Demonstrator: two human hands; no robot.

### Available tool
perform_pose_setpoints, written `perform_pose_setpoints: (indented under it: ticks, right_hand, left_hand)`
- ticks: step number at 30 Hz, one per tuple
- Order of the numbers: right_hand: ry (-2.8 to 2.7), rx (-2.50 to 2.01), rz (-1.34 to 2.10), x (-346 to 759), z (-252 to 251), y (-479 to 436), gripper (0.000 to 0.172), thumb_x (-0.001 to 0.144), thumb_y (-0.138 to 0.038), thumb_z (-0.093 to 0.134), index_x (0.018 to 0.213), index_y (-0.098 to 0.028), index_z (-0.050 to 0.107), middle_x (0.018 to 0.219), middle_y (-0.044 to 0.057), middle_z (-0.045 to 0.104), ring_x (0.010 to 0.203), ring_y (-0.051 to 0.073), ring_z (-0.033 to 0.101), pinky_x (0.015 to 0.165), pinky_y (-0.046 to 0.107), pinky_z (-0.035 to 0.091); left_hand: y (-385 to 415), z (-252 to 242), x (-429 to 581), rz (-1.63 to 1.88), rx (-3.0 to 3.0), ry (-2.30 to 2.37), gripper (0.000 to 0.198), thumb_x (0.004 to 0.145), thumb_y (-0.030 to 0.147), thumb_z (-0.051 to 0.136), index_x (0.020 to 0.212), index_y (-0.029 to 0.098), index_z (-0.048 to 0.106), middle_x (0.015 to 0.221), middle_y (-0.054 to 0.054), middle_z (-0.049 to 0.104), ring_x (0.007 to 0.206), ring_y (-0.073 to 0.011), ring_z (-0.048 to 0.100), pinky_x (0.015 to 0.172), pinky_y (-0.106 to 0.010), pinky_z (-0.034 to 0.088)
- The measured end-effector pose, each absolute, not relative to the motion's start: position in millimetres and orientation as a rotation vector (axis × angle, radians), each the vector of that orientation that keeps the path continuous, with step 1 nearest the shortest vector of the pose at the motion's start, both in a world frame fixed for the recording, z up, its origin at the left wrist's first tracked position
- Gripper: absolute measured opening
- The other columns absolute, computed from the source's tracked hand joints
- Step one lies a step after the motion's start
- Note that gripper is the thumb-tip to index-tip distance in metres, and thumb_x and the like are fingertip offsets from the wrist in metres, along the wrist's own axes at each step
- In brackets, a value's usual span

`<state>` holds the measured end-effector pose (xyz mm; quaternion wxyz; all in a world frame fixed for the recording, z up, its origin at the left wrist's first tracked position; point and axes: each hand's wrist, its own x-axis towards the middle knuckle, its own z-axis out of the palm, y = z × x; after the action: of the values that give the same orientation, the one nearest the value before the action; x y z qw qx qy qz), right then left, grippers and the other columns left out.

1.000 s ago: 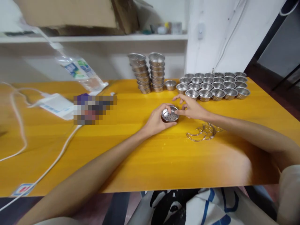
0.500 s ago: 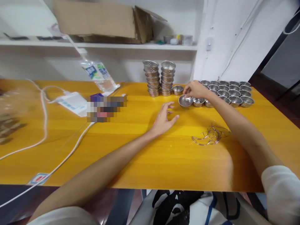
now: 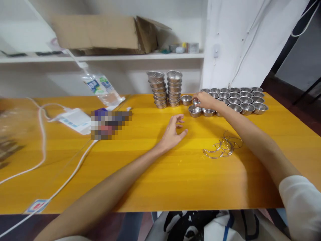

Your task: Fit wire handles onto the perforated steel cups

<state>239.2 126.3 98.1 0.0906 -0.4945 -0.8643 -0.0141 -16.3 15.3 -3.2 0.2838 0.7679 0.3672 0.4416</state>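
Head view: at the left end of the cup rows (image 3: 235, 100), see right hand (image 3: 206, 100) with fingertips at the rim of a perforated metal cup (image 3: 196, 102), just behind the front-row corner cup (image 3: 195, 111). Cannot tell right grip closed or loose; much hidden by fingers. Note left hand (image 3: 173, 132) empty, fingers parted, over the tabletop (image 3: 150, 174). Judging by the crowding: work by the rim only, keep level, line up with neighbours, withdraw straight up. Avoid brushing the lone cup (image 3: 186, 100) or dragging forearm across the wire rings (image 3: 223, 147).
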Motion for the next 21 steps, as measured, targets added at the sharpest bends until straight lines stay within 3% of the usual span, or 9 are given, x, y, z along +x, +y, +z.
perform_pose_setpoints:
  ticks: [3,5,10,14,16,19,21]
  right_hand:
    - [-2.519,-1.5,-0.142,225.7,106.0,116.9,0.05,0.109,-0.03,0.065,0.152,-0.004,0.067,0.146,0.028,0.071,0.141,0.039,0.062,0.117,0.045,0.047]
    - [-2.498,-1.537,-0.164,212.6,111.0,118.2,0.046,0.113,-0.032,0.058,0.15,-0.008,0.07,0.146,0.028,0.071,0.143,0.039,0.061,0.118,0.046,0.047]
    - [-2.439,-1.831,-0.058,179.7,108.9,146.6,0.04,0.103,-0.031,0.075,0.136,-0.009,0.079,0.143,0.029,0.072,0.134,0.04,0.07,0.112,0.045,0.055]
    - [-2.324,-1.989,-0.038,172.1,97.8,163.1,0.045,0.105,-0.04,0.077,0.14,-0.013,0.073,0.146,0.019,0.072,0.131,0.032,0.072,0.112,0.052,0.059]
    - [-2.282,-1.969,-0.054,175.8,96.9,165.7,0.039,0.109,-0.037,0.072,0.14,-0.014,0.073,0.145,0.016,0.073,0.13,0.029,0.072,0.113,0.053,0.058]
    - [-2.235,-1.868,-0.065,186.5,106.4,167.9,0.032,0.111,-0.027,0.063,0.134,-0.009,0.077,0.139,0.023,0.076,0.127,0.033,0.073,0.109,0.045,0.057]
    - [-2.21,-1.777,-0.074,196.8,119.5,168.4,0.038,0.113,-0.024,0.052,0.136,-0.006,0.076,0.139,0.028,0.075,0.127,0.036,0.073,0.108,0.044,0.055]
  left_hand:
    - [15.0,-4.7,-17.3,1.156,2.056,1.006,0.054,0.094,0.021,0.073,0.144,0.024,0.052,0.143,-0.014,0.061,0.129,-0.0257,0.069,0.107,-0.044,0.064]
    - [15.2,-5.3,-17.7,1.143,2.067,1.02,0.052,0.094,0.019,0.072,0.142,0.023,0.054,0.139,-0.014,0.062,0.127,-0.0258,0.07,0.106,-0.044,0.064]
    - [15.8,-6.4,-17.3,1.137,2.079,1.045,0.05,0.093,0.015,0.07,0.14,0.024,0.056,0.138,-0.013,0.062,0.126,-0.0249,0.071,0.106,-0.043,0.065]
    - [15.1,-5.6,-17.1,1.121,2.098,1.059,0.049,0.093,0.015,0.07,0.139,0.023,0.057,0.138,-0.013,0.062,0.125,-0.0253,0.071,0.108,-0.045,0.064]
    - [14.5,-4.0,-17.2,1.107,2.118,1.065,0.046,0.092,0.014,0.07,0.137,0.023,0.06,0.136,-0.013,0.063,0.123,-0.0254,0.072,0.108,-0.045,0.064]
    - [13.1,-0.8,-18.1,1.079,2.161,1.064,0.041,0.092,0.014,0.069,0.131,0.023,0.064,0.133,-0.012,0.065,0.124,-0.0262,0.072,0.109,-0.046,0.065]
    - [12.6,0.9,-19.1,1.046,2.193,1.053,0.038,0.092,0.015,0.069,0.129,0.024,0.066,0.135,-0.011,0.067,0.127,-0.0275,0.071,0.111,-0.048,0.064]
